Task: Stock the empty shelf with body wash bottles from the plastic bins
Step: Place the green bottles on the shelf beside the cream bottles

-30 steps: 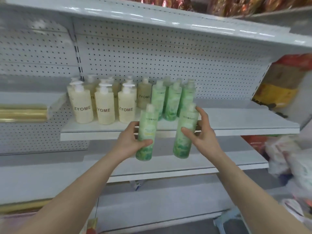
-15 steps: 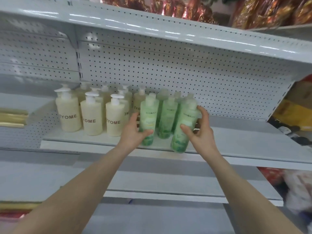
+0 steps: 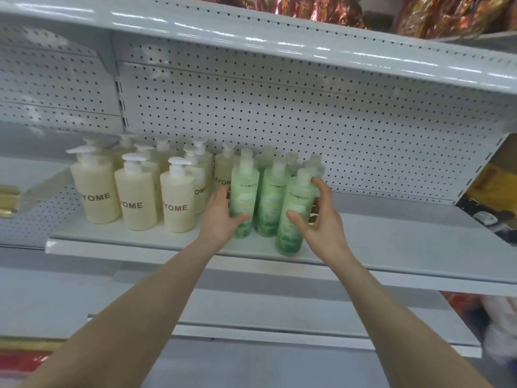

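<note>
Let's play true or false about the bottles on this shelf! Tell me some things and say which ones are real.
1. The left hand grips the left green bottle, and the right hand grips the right green bottle. True.
2. The cream pump bottles stand to the right of the green ones. False: they stand to the left of them.
3. The back panel behind the bottles is full of little holes. True.
4. The middle green bottle is lying flat. False: it stands upright on the shelf.
</note>
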Action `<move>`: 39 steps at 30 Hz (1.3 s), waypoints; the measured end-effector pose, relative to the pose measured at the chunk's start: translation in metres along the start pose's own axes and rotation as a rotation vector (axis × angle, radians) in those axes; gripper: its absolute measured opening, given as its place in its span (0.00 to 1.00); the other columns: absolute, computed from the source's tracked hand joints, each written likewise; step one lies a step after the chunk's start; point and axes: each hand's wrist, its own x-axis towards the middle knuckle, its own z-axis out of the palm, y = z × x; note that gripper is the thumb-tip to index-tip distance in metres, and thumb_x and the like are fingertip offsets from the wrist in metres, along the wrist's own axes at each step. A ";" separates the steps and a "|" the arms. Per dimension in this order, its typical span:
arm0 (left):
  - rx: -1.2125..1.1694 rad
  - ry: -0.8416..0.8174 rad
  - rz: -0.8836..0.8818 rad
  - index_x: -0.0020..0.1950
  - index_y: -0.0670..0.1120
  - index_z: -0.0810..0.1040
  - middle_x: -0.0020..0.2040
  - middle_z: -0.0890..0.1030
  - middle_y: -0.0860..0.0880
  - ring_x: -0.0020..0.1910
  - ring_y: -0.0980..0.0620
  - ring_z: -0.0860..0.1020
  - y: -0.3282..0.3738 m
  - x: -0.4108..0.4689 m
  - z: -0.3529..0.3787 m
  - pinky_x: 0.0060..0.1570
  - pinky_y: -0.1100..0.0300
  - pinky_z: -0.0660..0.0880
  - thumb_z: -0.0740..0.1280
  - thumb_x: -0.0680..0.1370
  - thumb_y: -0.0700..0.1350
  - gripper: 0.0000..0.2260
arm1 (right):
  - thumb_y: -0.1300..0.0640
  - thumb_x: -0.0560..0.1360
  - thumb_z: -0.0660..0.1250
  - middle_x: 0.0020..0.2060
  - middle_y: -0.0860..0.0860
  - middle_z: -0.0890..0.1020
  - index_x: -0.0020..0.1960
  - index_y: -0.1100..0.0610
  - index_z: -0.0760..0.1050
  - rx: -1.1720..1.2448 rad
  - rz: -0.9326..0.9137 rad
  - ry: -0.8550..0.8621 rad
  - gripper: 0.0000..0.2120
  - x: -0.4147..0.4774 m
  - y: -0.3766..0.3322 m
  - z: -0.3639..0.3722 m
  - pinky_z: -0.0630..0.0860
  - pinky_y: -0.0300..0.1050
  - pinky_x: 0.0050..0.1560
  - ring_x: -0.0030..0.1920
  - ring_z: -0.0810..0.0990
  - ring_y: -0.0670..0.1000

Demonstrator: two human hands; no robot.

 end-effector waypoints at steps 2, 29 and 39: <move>0.015 0.002 0.005 0.67 0.50 0.67 0.60 0.76 0.48 0.58 0.48 0.75 -0.002 0.005 0.002 0.58 0.45 0.75 0.77 0.67 0.48 0.31 | 0.46 0.72 0.73 0.52 0.45 0.81 0.71 0.37 0.57 -0.016 -0.001 -0.013 0.35 -0.001 0.005 0.000 0.79 0.55 0.52 0.49 0.81 0.49; 0.463 0.046 0.645 0.66 0.42 0.73 0.63 0.73 0.43 0.61 0.43 0.71 0.050 -0.022 0.042 0.63 0.52 0.70 0.75 0.69 0.39 0.26 | 0.50 0.70 0.74 0.63 0.52 0.75 0.73 0.46 0.56 -0.274 0.193 0.087 0.38 0.011 0.033 -0.059 0.75 0.57 0.58 0.57 0.77 0.58; 0.848 0.128 0.728 0.67 0.43 0.74 0.66 0.73 0.42 0.71 0.40 0.64 0.070 0.005 0.052 0.72 0.43 0.57 0.77 0.65 0.43 0.31 | 0.59 0.75 0.71 0.68 0.56 0.66 0.78 0.53 0.53 -0.338 0.139 -0.005 0.38 0.047 0.042 -0.048 0.71 0.49 0.59 0.61 0.73 0.59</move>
